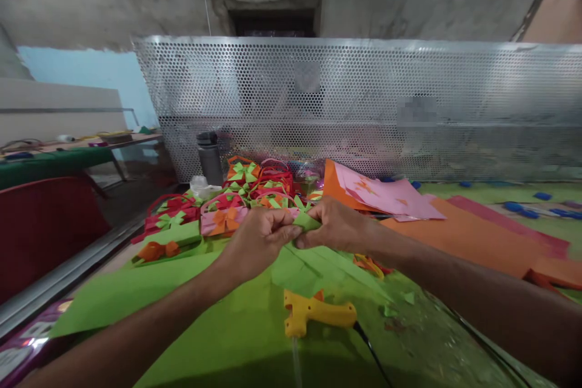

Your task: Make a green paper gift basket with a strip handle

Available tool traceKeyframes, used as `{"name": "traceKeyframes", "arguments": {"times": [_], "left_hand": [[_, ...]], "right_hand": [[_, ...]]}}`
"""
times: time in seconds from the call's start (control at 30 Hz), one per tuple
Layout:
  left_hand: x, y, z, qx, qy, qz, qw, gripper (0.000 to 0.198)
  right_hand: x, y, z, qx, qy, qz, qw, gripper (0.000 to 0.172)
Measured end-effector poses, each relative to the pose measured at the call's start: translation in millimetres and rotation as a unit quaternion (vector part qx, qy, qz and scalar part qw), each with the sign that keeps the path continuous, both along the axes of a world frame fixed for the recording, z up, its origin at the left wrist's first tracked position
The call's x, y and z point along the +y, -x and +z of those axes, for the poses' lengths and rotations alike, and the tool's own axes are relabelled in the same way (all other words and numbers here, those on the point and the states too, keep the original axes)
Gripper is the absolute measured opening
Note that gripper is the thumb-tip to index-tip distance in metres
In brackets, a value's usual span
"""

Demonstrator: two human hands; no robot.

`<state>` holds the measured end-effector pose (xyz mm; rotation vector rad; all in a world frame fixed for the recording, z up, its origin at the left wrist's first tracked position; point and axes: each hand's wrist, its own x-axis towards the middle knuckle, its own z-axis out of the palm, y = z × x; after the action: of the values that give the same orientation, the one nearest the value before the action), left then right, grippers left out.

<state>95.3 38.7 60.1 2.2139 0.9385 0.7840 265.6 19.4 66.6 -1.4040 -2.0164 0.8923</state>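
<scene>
Both of my hands meet above the table's middle and pinch one small folded piece of green paper [305, 222]. My left hand [257, 239] is closed on its left end, thumb and fingers pressed together. My right hand [334, 224] grips its right end with curled fingers. Below them lies a larger creased green sheet [309, 267]. A yellow glue gun [313, 313] rests on the table just under my hands, its cord running to the lower right.
Several small paper baskets with bows [227, 200] in red, green and pink crowd the far left. Pink sheets [386, 194] and orange sheets [468, 236] lie at the right. A grey bottle [210, 157] stands before a perforated metal screen [364, 103].
</scene>
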Motion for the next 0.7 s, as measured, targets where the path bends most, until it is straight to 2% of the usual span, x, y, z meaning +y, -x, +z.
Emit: {"name": "traceKeyframes", "arguments": {"times": [0.1, 0.23, 0.43, 0.57, 0.7], "left_hand": [[5.3, 4.4, 1.1, 0.013, 0.032, -0.021, 0.999, 0.032], [11.7, 6.8, 0.3, -0.005, 0.05, -0.005, 0.999, 0.032], [9.9, 5.8, 0.3, -0.031, -0.007, 0.004, 0.999, 0.032], [8.5, 6.8, 2.6, -0.04, -0.014, 0.017, 0.999, 0.032], [9.6, 7.3, 3.7, -0.029, -0.019, 0.013, 0.999, 0.031]], "right_hand": [[2.0, 3.0, 5.4, -0.002, 0.004, -0.004, 1.0, 0.032], [4.9, 3.3, 10.5, -0.001, 0.014, -0.005, 1.0, 0.031], [4.9, 0.0, 16.2, 0.001, 0.019, 0.001, 1.0, 0.031], [1.0, -4.3, 17.0, 0.0, 0.041, 0.001, 0.999, 0.016], [1.0, -9.5, 13.3, -0.003, 0.057, -0.011, 0.998, 0.013]]}}
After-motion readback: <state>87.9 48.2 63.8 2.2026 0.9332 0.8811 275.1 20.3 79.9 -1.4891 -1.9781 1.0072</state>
